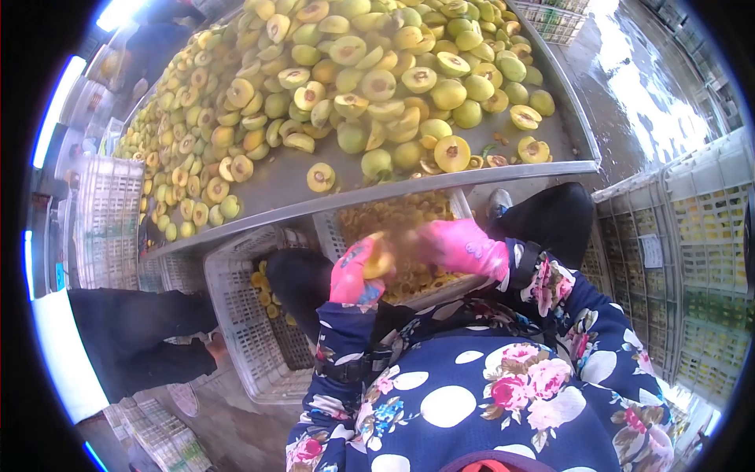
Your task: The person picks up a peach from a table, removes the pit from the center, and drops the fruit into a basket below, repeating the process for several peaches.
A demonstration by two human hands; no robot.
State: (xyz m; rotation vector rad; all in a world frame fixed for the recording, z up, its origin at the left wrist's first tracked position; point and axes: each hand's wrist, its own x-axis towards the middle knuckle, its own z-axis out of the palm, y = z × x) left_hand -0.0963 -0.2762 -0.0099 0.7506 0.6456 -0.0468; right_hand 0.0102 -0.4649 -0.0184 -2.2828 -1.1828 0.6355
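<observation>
My left hand (355,275), in a pink glove, is closed around a yellow peach half (379,263). Close beside it on the right, my pink-gloved right hand (465,250) looks curled shut, its fingertips smeared by motion; what it grips I cannot make out. Both hands are above a white crate (462,206) between my knees, which holds many small yellow-brown fruit pieces (421,285). In front, a metal table (271,187) bears a large heap of cut yellow-green peaches (346,86), several with the stone showing.
A white crate (228,330) with some yellow pieces stands left of my knee. Stacked crates (676,259) full of fruit rise on the right, and another stack (110,220) stands at the left. Another person's dark-trousered legs (141,334) are at the left. The floor (621,86) looks wet.
</observation>
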